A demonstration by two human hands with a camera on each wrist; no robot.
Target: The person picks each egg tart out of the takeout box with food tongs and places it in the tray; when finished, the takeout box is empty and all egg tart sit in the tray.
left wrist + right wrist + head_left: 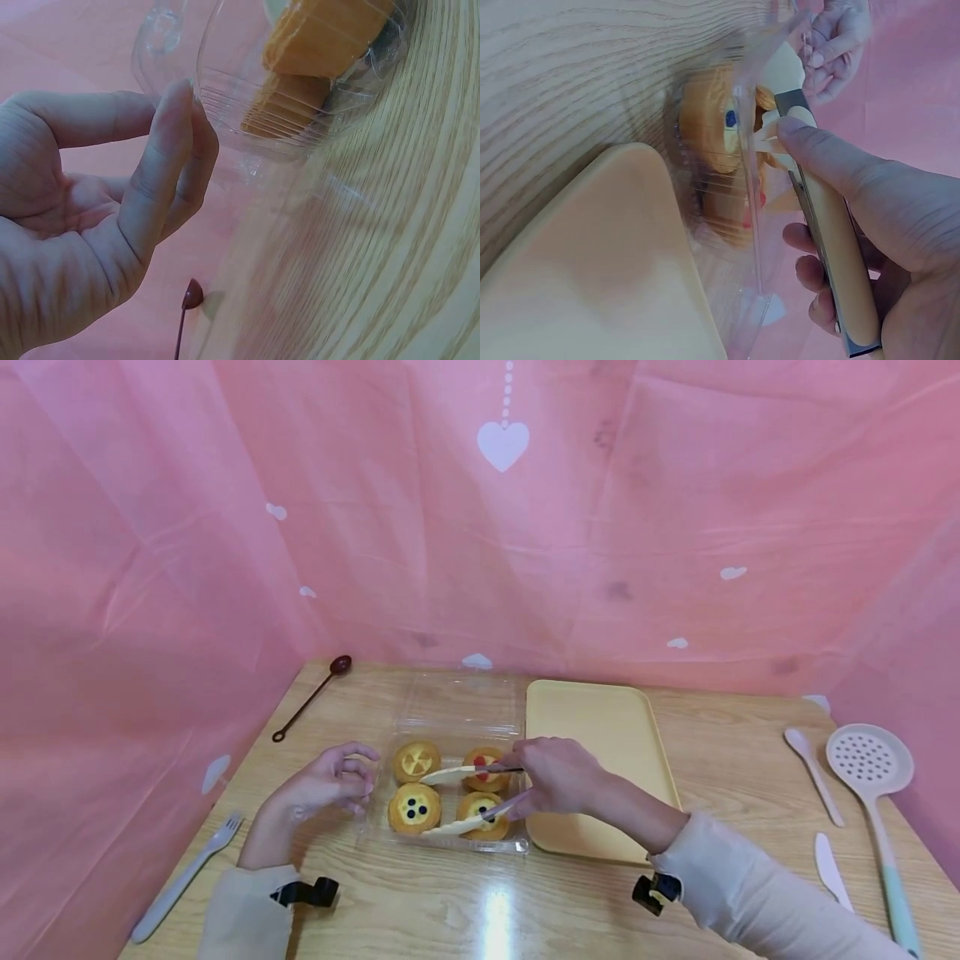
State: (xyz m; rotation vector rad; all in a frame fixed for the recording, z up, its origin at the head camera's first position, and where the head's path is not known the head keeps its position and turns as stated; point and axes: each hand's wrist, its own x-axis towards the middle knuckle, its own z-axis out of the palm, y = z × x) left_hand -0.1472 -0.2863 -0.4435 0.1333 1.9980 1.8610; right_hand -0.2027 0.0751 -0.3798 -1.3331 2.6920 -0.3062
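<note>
A clear plastic container (480, 843) stands with its lid (461, 702) folded back, holding several tarts. My left hand (333, 781) is at its left side; thumb and fingertips meet at the rim in the left wrist view and appear to pinch it. My right hand (558, 772) grips a pair of tongs (832, 255) with cream-coloured tips. The tong arms are spread over the container, their tips above and below the front-left blueberry tart (414, 808). Behind it lies a yellow-topped tart (416, 762). Under the tong arms are a red-topped tart (487, 777) and another blueberry tart (489, 832).
A yellow tray (600, 727) lies right of the container. A dark long-handled spoon (307, 702) and a pale fork (187, 877) are on the left. At the right are a pale spoon (813, 772), a knife (830, 868) and a slotted skimmer (870, 764). Pink cloth (525, 568) surrounds the table.
</note>
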